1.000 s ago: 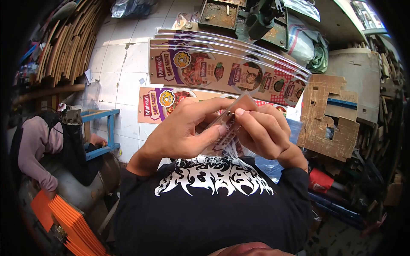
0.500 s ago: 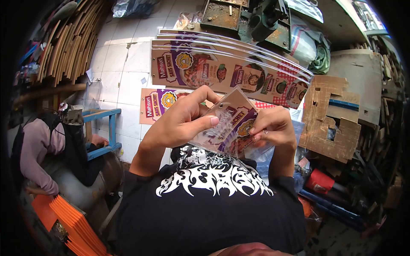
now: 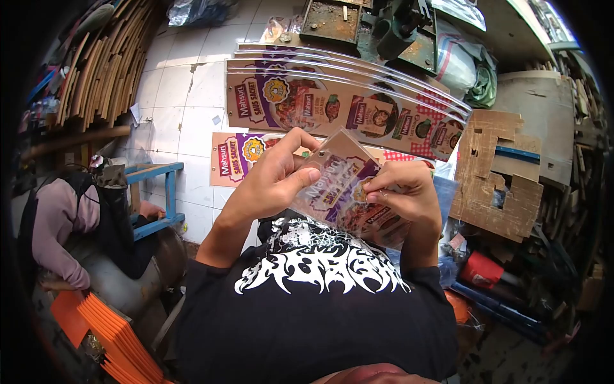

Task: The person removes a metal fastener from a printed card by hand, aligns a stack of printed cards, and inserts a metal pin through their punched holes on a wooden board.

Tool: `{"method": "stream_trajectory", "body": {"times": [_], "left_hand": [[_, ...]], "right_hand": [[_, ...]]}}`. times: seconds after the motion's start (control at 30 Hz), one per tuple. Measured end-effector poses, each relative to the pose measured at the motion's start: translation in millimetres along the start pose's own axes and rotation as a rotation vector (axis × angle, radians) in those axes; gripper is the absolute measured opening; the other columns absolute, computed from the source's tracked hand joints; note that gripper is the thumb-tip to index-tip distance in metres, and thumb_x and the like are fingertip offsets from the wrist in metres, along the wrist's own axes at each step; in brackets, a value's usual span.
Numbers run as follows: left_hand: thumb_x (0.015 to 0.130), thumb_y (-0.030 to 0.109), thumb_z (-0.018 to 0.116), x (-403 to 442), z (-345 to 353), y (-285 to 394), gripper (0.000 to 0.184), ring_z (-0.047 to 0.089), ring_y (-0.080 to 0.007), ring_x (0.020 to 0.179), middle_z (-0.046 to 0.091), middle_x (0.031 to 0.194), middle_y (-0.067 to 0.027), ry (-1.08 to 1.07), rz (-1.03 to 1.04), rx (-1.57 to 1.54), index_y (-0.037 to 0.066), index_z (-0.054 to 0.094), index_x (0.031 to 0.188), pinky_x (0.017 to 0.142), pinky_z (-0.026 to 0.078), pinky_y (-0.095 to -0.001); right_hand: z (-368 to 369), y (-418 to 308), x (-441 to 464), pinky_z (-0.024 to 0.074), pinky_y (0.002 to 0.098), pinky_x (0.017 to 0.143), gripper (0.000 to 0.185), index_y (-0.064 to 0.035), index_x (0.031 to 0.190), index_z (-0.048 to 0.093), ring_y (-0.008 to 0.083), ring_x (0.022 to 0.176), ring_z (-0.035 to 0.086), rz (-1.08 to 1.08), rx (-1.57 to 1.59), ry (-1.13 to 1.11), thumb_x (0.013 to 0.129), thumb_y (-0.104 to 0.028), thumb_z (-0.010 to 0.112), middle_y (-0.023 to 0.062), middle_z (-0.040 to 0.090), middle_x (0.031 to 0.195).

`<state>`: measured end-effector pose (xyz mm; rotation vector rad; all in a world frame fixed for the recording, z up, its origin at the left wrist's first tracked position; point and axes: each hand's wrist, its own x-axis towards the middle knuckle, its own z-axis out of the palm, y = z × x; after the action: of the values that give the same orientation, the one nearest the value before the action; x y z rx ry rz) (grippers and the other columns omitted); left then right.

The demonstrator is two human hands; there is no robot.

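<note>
My left hand (image 3: 272,173) is closed on the left edge of a printed sauce-sachet strip (image 3: 348,185) in clear plastic, thumb on top. The strip tilts down to the right in front of my chest. My right hand (image 3: 409,192) pinches the plastic over the strip's printed face, with fingertips close to its round yellow badge. Whether it holds a loose film or the strip itself is hard to make out. Just beyond my hands lies a matching strip (image 3: 231,168), and behind it an overlapping row of plastic-covered printed strips (image 3: 332,105).
A dark metal machine (image 3: 393,38) stands behind the strips. Cut brown board (image 3: 499,179) lies at right, near a red container (image 3: 481,270). At left a co-worker's sleeve (image 3: 61,233) reaches toward orange folded sheets (image 3: 118,333), beside a blue frame (image 3: 169,192). Wooden boards (image 3: 102,70) lean behind.
The strip in my hands has turned, and more of its print shows toward the lower right. My right hand has shifted slightly left along it, while my left hand keeps nearly the same place.
</note>
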<state>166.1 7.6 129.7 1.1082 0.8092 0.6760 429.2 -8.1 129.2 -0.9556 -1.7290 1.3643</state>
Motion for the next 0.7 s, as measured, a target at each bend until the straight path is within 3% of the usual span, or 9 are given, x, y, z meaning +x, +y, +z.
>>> {"method": "stream_trajectory", "body": {"times": [0.23,0.33,0.4,0.7], "left_hand": [[0.093,0.008,0.057,1.7,-9.5,-3.7,0.026,0.053,-0.0041,0.071,0.063,0.084,-0.0035,-0.065,-0.01,-0.022,0.0,0.047,0.115,0.064,0.039,-0.019],[0.092,0.015,0.061,11.3,-17.0,-6.8,0.026,0.05,-0.002,0.068,0.061,0.084,-0.0002,-0.09,0.039,-0.191,-0.001,0.054,0.111,0.061,0.038,-0.0174],[0.092,0.019,0.061,15.7,-26.1,-11.2,0.025,0.051,-0.0009,0.069,0.06,0.084,0.0015,-0.13,-0.151,-0.387,-0.001,0.06,0.106,0.059,0.039,-0.0164],[0.092,0.018,0.063,36.9,-40.2,-2.0,0.017,0.054,-0.0021,0.074,0.06,0.083,0.0033,-0.324,-0.1,-0.126,0.001,0.061,0.096,0.065,0.044,-0.0189]], "right_hand": [[0.8,3.3,-2.6,0.0495,0.0261,0.063,0.016,-0.0011,0.085,0.074,0.0153,0.069,0.068,0.039,0.064,0.007,0.069,0.004,0.077,0.0083,0.071,0.076],[-0.3,7.0,-4.1,0.0494,0.0256,0.062,0.016,-0.0003,0.085,0.074,0.0144,0.068,0.067,0.066,0.13,0.009,0.07,0.003,0.078,0.0082,0.071,0.075],[0.7,9.1,-3.3,0.0495,0.0254,0.062,0.015,0.0003,0.085,0.073,0.0141,0.068,0.067,0.06,0.134,0.012,0.07,0.003,0.077,0.0084,0.071,0.075],[3.0,6.8,-4.5,0.0499,0.0249,0.063,0.015,0.002,0.085,0.073,0.014,0.068,0.067,0.052,0.141,0.017,0.071,0.003,0.077,0.0095,0.07,0.075]]}}
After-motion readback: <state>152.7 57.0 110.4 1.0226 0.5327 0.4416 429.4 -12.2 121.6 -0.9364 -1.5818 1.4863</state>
